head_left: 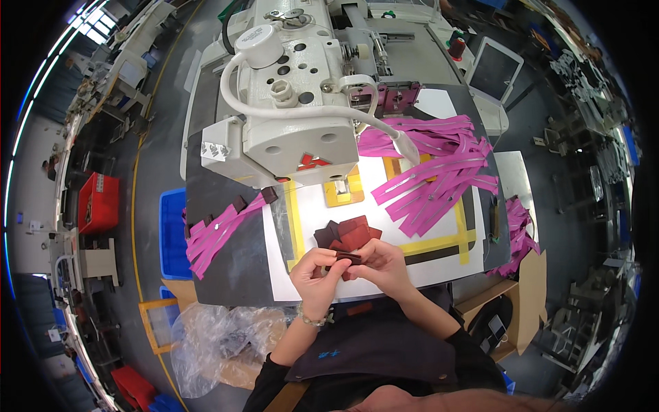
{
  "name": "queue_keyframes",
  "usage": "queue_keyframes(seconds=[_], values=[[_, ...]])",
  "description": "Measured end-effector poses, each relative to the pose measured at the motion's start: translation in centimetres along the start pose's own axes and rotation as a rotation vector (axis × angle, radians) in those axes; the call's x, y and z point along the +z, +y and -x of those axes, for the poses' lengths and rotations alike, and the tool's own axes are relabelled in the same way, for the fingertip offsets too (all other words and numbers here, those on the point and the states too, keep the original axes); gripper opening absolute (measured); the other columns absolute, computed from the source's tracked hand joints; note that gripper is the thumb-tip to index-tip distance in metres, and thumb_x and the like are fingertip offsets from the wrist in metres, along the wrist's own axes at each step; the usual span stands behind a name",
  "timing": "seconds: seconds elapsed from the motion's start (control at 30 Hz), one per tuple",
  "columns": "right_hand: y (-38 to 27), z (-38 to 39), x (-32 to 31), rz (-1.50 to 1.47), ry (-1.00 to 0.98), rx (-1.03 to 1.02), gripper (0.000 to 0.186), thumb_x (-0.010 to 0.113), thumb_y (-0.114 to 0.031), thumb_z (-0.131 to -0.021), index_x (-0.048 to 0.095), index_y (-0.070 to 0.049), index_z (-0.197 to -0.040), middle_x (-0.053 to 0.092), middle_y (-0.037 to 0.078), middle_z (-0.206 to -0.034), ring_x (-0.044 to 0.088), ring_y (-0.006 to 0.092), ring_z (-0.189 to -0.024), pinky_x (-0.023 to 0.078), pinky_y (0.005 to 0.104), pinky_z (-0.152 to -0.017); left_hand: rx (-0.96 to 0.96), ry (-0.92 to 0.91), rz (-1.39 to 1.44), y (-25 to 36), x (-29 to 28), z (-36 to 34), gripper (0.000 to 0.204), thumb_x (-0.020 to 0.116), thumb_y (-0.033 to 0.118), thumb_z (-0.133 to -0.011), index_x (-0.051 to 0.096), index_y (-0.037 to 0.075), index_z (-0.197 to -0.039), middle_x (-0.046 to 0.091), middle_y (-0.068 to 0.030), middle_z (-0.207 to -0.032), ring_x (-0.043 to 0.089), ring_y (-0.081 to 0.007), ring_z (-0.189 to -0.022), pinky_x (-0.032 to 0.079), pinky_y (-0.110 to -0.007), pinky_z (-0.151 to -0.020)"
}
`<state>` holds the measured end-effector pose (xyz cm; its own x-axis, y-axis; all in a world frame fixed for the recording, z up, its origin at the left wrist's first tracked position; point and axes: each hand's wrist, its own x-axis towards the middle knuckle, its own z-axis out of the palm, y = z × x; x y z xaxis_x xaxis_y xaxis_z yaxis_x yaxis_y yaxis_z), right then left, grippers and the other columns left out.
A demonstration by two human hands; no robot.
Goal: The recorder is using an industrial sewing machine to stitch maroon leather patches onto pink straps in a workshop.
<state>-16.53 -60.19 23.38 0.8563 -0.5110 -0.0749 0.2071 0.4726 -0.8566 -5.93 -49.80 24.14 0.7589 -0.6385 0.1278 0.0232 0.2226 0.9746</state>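
Note:
Near the table's front edge, my left hand (318, 277) and my right hand (384, 266) meet, pinching a small dark-brown leather-like piece (349, 257) between thumbs and fingers. A bracelet sits on my left wrist. Just beyond my fingers, a loose pile of small red-brown and dark patches (353, 235) lies on the white sheet (281, 268). Past the pile is a yellow-edged plate (344, 190) under the head of a white sewing machine (300, 141). Pink zipper strips (439, 175) are heaped to the right; more pink zippers (226, 230) with dark end tabs lie at the left.
A blue bin (173, 233) stands left of the table, with a clear plastic bag (220, 343) below it. An open cardboard box (525, 302) is at the right, near more pink zippers (522, 233). A screen (493, 71) stands at the back right.

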Motion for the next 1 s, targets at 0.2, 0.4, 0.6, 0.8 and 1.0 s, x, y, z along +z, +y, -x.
queue_keyframes(seconds=[0.2, 0.4, 0.6, 0.8, 1.0], values=[[0.4, 0.1, 0.3, -0.039, 0.085, 0.029, 0.012, 0.067, 0.0, -0.085, 0.057, 0.002, -0.091, 0.063, 0.005, -0.085, 0.064, 0.0092, -0.073, 0.056, 0.0232, -0.067, 0.127, 0.029, -0.118, -1.0, 0.0, -0.4, 0.017, 0.075, -0.008, -0.071, 0.059, -0.002, -0.075, 0.063, -0.0089, -0.081, 0.056, -0.0097, -0.068, 0.042, -0.019, -0.056], [0.2, 0.1, 0.6, -0.062, 0.127, 0.046, 0.011, 0.066, -0.002, -0.086, 0.056, 0.0, -0.088, 0.062, 0.004, -0.082, 0.064, 0.0082, -0.071, 0.056, 0.0235, -0.065, 0.091, 0.025, -0.169, -1.1, -0.2, -0.7, 0.018, 0.077, -0.006, -0.071, 0.059, -0.001, -0.073, 0.062, -0.0072, -0.079, 0.054, -0.0083, -0.067, 0.039, -0.019, -0.055], [0.1, -0.1, 0.6, -0.047, 0.124, 0.052, 0.011, 0.065, -0.002, -0.086, 0.055, -0.001, -0.089, 0.062, 0.003, -0.081, 0.064, 0.0078, -0.071, 0.056, 0.0232, -0.063, 0.088, -0.043, -0.172, -0.5, -0.3, -1.2, 0.016, 0.074, -0.009, -0.072, 0.06, -0.002, -0.074, 0.061, -0.0079, -0.083, 0.055, -0.0113, -0.073, 0.044, -0.023, -0.066], [0.2, 0.1, 0.4, -0.017, 0.119, 0.076, 0.009, 0.063, -0.004, -0.088, 0.055, -0.001, -0.089, 0.062, 0.002, -0.079, 0.063, 0.0073, -0.071, 0.056, 0.0224, -0.063, 0.077, -0.061, -0.212, -0.6, -0.4, -1.4, 0.016, 0.074, -0.009, -0.072, 0.059, -0.002, -0.073, 0.061, -0.0073, -0.082, 0.055, -0.0114, -0.073, 0.044, -0.022, -0.066], [0.9, -0.1, 0.4, -0.045, 0.091, 0.064, 0.007, 0.062, -0.005, -0.09, 0.056, -0.002, -0.09, 0.062, 0.002, -0.079, 0.061, 0.0062, -0.07, 0.053, 0.0215, -0.061, -0.125, -0.088, -0.164, 0.5, -0.3, -1.9, 0.015, 0.068, 0.001, -0.082, 0.053, 0.004, -0.079, 0.048, 0.0019, -0.07, 0.045, -0.0058, -0.063, 0.036, -0.021, -0.054]])
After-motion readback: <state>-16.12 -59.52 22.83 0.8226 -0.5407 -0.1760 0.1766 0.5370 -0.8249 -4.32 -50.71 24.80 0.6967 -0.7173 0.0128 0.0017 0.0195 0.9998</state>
